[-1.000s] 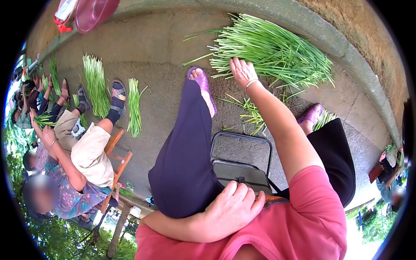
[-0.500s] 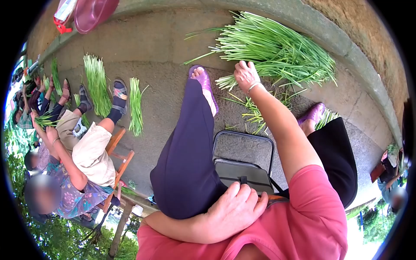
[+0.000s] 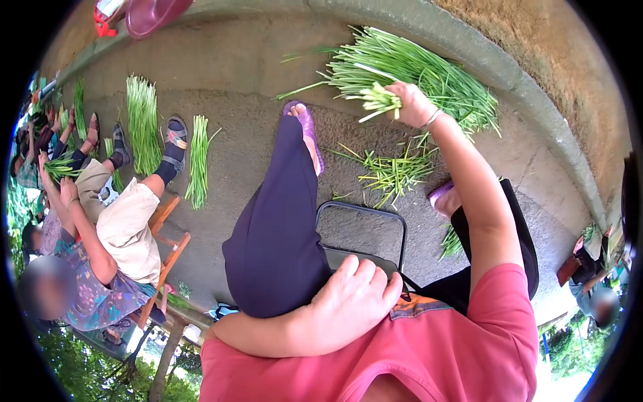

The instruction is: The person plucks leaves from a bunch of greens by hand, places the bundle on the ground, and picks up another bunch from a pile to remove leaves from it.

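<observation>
A bunch of long green stalks (image 3: 377,100), pale at the cut ends, is gripped in my right hand (image 3: 413,106). Behind it lies the large heap of the same green stalks (image 3: 429,77) on the ground. My left hand (image 3: 355,295) rests across my lap near my waist, its fingers curled and their tips out of sight; whether anything is in them I cannot see. Between my feet, loose trimmed stalks (image 3: 398,173) are scattered on the concrete.
A folding chair frame (image 3: 362,206) shows between my legs. To the left, a person (image 3: 107,268) sits on a wooden chair (image 3: 164,248), near stalk bundles (image 3: 142,124). A pink basin (image 3: 154,17) stands beyond a concrete curb (image 3: 469,33). Another person (image 3: 589,281) sits far right.
My right hand, low at the heap's near edge before, has moved right and lifted the bunch so its pale ends show. The left hand stays on my lap. The whole view has shifted slightly.
</observation>
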Motion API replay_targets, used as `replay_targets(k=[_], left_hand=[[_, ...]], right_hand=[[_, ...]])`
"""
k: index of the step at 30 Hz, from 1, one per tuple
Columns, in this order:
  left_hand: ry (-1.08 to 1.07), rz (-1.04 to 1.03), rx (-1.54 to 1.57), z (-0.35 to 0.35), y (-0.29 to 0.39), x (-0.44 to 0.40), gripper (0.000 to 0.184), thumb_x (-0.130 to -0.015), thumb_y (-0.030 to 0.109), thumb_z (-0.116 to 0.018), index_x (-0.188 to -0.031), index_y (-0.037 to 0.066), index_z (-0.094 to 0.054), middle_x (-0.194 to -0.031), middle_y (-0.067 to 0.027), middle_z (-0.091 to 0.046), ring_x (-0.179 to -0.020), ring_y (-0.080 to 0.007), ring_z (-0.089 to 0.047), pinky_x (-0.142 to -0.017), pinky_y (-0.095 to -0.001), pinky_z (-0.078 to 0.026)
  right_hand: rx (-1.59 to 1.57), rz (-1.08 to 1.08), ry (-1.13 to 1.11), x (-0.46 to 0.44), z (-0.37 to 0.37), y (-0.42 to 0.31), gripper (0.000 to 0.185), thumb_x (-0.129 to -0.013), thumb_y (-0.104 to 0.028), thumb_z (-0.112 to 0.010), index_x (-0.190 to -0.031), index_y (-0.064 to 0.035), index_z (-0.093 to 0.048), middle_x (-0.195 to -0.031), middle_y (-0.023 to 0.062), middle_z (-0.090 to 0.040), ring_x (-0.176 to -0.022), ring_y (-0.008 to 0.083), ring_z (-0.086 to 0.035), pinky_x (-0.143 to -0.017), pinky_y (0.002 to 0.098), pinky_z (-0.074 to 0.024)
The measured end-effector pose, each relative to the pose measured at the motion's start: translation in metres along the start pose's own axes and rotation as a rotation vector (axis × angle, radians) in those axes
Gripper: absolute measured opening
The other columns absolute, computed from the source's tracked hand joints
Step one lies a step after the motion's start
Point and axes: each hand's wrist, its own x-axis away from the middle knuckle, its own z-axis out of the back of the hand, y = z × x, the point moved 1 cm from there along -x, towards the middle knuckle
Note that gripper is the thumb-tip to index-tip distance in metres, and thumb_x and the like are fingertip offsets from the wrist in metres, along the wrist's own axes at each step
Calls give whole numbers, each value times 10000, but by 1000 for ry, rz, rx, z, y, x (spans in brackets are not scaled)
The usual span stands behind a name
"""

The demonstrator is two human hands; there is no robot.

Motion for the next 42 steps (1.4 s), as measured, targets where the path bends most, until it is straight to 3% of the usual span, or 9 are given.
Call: replay_targets(k=[2, 5, 10, 20, 27, 30, 34, 38, 42], left_hand=[[6, 0, -12, 1, 0, 1, 277, -721, 144, -523, -978, 63, -590, -673, -20, -467, -683, -154, -460, -636, -287, -350], [-31, 44, -17, 1, 0, 1, 290, -719, 123, -515, -992, 46, -574, -684, -29, -490, -695, -163, -479, -650, -292, -356], [-28, 59, -59, 0, -1, 2, 301, -718, 110, -509, -1010, 50, -547, -694, -41, -503, -704, -173, -488, -671, -305, -363], [81, 175, -19, 3, -11, -1, 249, -722, 178, -626, -915, 67, -515, -756, -56, -533, -759, -218, -510, -692, -345, -368], [499, 197, -21, 38, -25, -22, 807, -709, 195, -678, -1337, 0, -211, -1169, -231, -467, -1011, -315, -508, -900, -409, -391], [586, 176, 302, 59, -32, -54, 1064, -619, 322, -767, -1377, 28, -81, -1344, -247, -304, -1248, -334, -328, -1025, -396, -292], [619, -48, 471, 73, -24, -93, 1306, -483, 447, -827, -1355, -57, 3, -1370, -255, -248, -1287, -319, -253, -1065, -383, -214], [490, -260, 996, 64, 7, -96, 1166, -521, 275, -848, -1357, -36, -98, -1267, -182, -425, -1204, -267, -387, -1027, -368, -289], [396, -249, 1418, 42, 35, -77, 757, -566, 41, -796, -1204, 19, -390, -1017, -43, -535, -950, -162, -532, -839, -298, -451]], right_hand=[[-263, -197, -200, 6, 35, 1, 256, -659, -161, -694, -873, -45, -616, -809, 100, -630, -728, 208, -595, -696, 309, -484], [-613, -149, -167, 17, 68, 0, 99, -660, -114, -627, -747, -87, -589, -797, 16, -605, -746, 134, -560, -688, 272, -472], [-958, -60, -113, 42, 120, -7, 164, -632, -70, -602, -791, -37, -578, -797, 53, -590, -816, 175, -545, -785, 297, -440], [-1096, 153, 6, 66, 178, -39, 132, -613, -90, -614, -689, -95, -506, -684, 11, -491, -757, 185, -479, -958, 463, -339], [-1029, 278, 8, 97, 218, -93, 129, -612, -84, -602, -701, -86, -509, -698, 28, -509, -762, 187, -500, -943, 459, -356], [-1014, 367, 12, 114, 234, -128, 133, -617, -85, -600, -722, -74, -519, -708, 39, -526, -760, 180, -521, -925, 454, -379], [-1080, 432, 4, 133, 240, -163, 139, -624, -89, -597, -739, -64, -524, -728, 51, -537, -762, 187, -531, -891, 446, -410], [-1177, 305, 91, 148, 229, -195, 184, -653, -69, -584, -826, -7, -570, -805, 93, -591, -772, 195, -570, -786, 337, -464], [-1275, 71, 282, 154, 209, -238, 190, -676, -60, -602, -853, 8, -591, -779, 73, -592, -702, 146, -575, -639, 265, -476]])
